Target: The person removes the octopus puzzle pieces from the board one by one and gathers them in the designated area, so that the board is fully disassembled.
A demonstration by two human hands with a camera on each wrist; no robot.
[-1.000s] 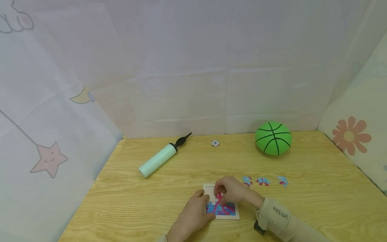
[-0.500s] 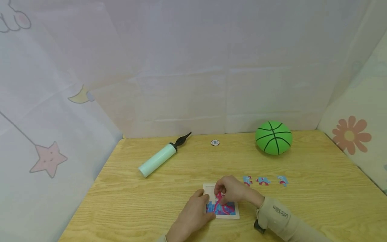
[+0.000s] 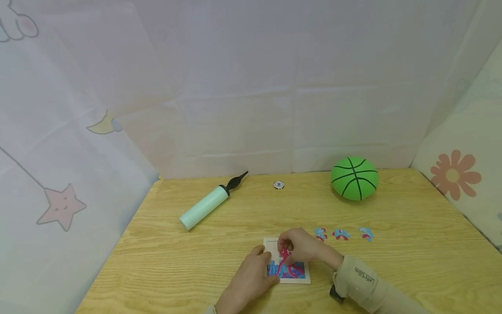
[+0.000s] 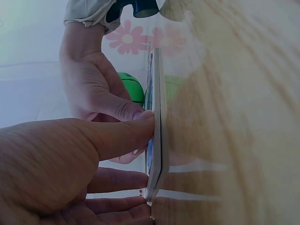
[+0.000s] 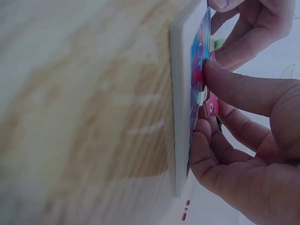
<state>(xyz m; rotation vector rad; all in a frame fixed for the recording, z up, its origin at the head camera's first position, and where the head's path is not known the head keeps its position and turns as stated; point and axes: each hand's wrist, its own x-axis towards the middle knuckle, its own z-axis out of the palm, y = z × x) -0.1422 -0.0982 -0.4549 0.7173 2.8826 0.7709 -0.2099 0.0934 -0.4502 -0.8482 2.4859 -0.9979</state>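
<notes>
My right hand (image 3: 303,245) pinches a pink-red puzzle piece (image 5: 212,106) with a printed eye, low over the framed jigsaw puzzle (image 3: 289,281). In the right wrist view, the piece stands slightly raised from the picture, between thumb and fingers. The puzzle has a white frame, and blue, purple and pink pieces fill its lower part. Bare white backing shows at its upper left. Along the frame's left side lies my left hand (image 3: 251,274), its fingers fairly straight. In the left wrist view, the left thumb (image 4: 133,136) presses the frame's edge.
Loose puzzle pieces lie right of the frame: one (image 3: 320,234), another (image 3: 342,234) and a third (image 3: 366,234). Farther back are a mint hand pump (image 3: 205,207) with a black nozzle, a poker chip (image 3: 279,185) and a green ball (image 3: 354,179). Patterned cloth walls surround the wooden table (image 3: 157,261).
The pink-red piece has shifted and turned slightly within the right hand's pinch. Both hands stay at almost the same place on the puzzle, and the other objects have not moved.
</notes>
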